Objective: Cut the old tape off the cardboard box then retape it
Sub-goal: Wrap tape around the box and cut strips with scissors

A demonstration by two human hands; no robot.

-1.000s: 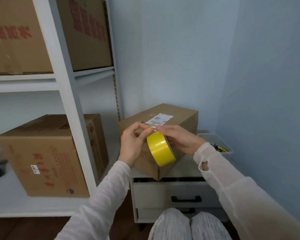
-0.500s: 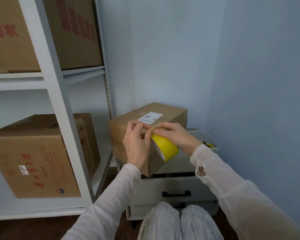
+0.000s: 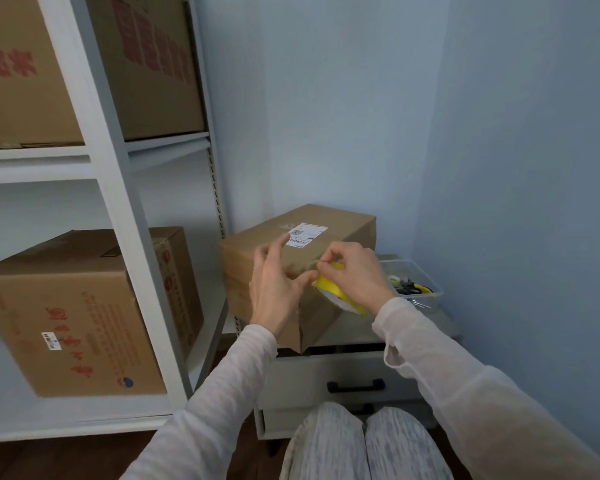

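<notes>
A brown cardboard box [image 3: 343, 230] with a white shipping label [image 3: 307, 233] lies on a low white drawer unit [image 3: 309, 375], its near corner hanging over the front edge. My right hand [image 3: 357, 271] grips a yellow tape roll [image 3: 326, 284] against the box's near upper edge, with the fingertips pinched at the roll's top. My left hand [image 3: 274, 289] is just left of the roll, thumb pressing at the box edge beside it and fingers lifted and spread over the box top. The tape's free end is hidden between the hands.
A clear plastic bin [image 3: 426, 292] with small tools stands on the drawer unit to the right of the box. A white shelf rack [image 3: 118, 237] on the left holds large cardboard boxes [image 3: 77, 306]. Blue walls close in behind and to the right. My knees [image 3: 361, 445] are below.
Both hands brought the tape roll from mid-air onto the box's near upper edge. My left hand's fingers opened and lifted; the right hand keeps the roll.
</notes>
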